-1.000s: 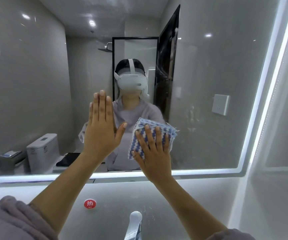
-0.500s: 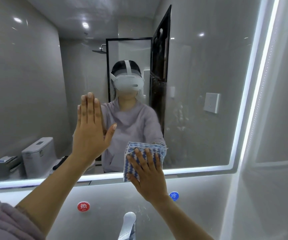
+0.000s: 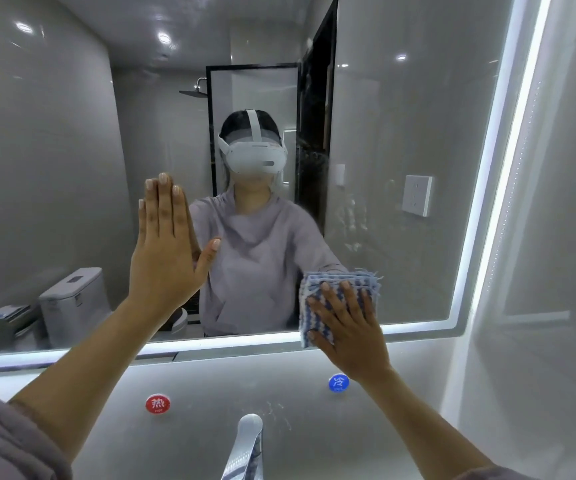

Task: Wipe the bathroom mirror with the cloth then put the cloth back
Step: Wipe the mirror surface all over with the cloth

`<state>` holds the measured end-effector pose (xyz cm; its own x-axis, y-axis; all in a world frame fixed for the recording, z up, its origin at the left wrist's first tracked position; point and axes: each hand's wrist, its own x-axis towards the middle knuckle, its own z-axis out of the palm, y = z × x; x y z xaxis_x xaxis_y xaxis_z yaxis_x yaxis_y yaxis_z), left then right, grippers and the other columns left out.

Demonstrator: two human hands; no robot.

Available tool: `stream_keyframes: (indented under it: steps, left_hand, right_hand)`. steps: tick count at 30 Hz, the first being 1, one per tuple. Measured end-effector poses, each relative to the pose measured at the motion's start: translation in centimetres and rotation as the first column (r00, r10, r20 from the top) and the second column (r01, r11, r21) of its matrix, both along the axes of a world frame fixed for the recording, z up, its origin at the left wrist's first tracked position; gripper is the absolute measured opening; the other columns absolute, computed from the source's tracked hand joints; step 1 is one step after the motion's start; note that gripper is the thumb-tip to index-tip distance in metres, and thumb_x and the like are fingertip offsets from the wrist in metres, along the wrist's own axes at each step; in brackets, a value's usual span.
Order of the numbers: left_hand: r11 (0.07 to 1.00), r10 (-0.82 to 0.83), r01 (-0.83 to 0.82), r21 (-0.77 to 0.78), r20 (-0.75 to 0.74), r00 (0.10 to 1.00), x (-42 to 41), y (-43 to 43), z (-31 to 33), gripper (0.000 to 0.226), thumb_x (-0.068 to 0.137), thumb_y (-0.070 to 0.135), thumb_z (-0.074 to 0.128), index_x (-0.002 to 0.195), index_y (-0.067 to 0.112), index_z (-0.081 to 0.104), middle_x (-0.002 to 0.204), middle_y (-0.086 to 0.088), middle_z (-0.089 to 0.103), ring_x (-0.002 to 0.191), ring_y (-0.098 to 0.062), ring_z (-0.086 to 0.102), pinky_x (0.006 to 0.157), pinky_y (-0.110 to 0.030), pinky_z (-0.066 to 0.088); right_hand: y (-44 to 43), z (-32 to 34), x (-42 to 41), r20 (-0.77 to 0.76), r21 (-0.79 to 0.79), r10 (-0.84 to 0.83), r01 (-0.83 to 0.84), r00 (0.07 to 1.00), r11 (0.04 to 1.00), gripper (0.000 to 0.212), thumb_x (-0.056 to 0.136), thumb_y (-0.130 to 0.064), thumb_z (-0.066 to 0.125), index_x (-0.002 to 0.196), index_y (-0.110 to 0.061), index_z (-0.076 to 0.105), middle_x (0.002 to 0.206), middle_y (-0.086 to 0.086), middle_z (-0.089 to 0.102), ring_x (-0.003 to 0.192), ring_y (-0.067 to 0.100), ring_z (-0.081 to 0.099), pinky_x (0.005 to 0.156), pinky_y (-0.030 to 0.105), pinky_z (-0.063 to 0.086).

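Light-edged mirror [image 3: 54, 168] above grey wall [image 3: 231, 379], chrome tap [image 3: 249, 441]

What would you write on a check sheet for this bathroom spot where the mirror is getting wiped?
Surface: mirror with a lit edge strip; streaky marks on its right part.
Job's things: blue and white cloth flat on the mirror's lower edge, overlapping the strip.
Clutter: nothing seen.
Hands: left hand flat on the glass, fingers straight; right hand presses the cloth with spread fingers.
Cables: nothing seen.
Surroundings: red sticker and blue sticker on the wall below; faucet at the bottom; toilet reflected in the mirror.
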<state>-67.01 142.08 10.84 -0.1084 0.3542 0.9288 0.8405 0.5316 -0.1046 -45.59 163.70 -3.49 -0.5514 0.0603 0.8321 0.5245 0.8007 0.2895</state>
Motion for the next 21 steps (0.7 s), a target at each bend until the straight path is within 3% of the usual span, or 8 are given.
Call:
stream_keyframes:
  steps: [3, 12, 21]
  left_hand:
    - [1.000, 0.002, -0.002, 0.002, -0.005, 1.000, 0.1, 0.0, 0.0, 0.085, 0.095, 0.054, 0.028, 0.147, -0.009, 0.005, 0.156, -0.030, 0.004, 0.146, -0.042, 0.002, 0.121, -0.040, -0.004]
    - [1.000, 0.000, 0.000, -0.007, 0.012, 1.000, 0.3, 0.2, -0.1, 0.086, 0.094, 0.055, 0.026, 0.147, -0.009, 0.003, 0.157, -0.030, 0.002, 0.147, -0.041, 0.000, 0.121, -0.043, -0.001]
    - [1.000, -0.004, 0.004, -0.014, 0.040, 0.999, 0.4, 0.1, 0.0, 0.086, 0.093, 0.054, 0.025, 0.148, -0.009, 0.003, 0.157, -0.028, 0.000, 0.147, -0.040, -0.002, 0.121, -0.045, 0.000]
  right_hand:
    - [1.8, -0.2, 2.0, -0.011, -0.015, -0.029, 0.029, 1.000, 0.999, 0.062, 0.099, -0.054, 0.022, 0.154, -0.029, 0.007, 0.162, -0.003, -0.002, 0.149, 0.027, 0.000, 0.120, 0.049, 0.006]
    - [4.8, 0.0, 5.8, -0.096, -0.192, -0.095, 0.075, 0.991, 0.979, 0.064, 0.100, -0.057, 0.016, 0.154, -0.027, -0.001, 0.162, -0.001, -0.007, 0.149, 0.029, -0.003, 0.119, 0.050, 0.004]
    - [3.1, 2.6, 3.6, -0.159, -0.264, -0.111, 0.066, 0.981, 0.962, 0.072, 0.098, -0.060, 0.015, 0.153, -0.021, -0.011, 0.161, 0.004, -0.016, 0.148, 0.034, -0.007, 0.119, 0.055, 0.000]
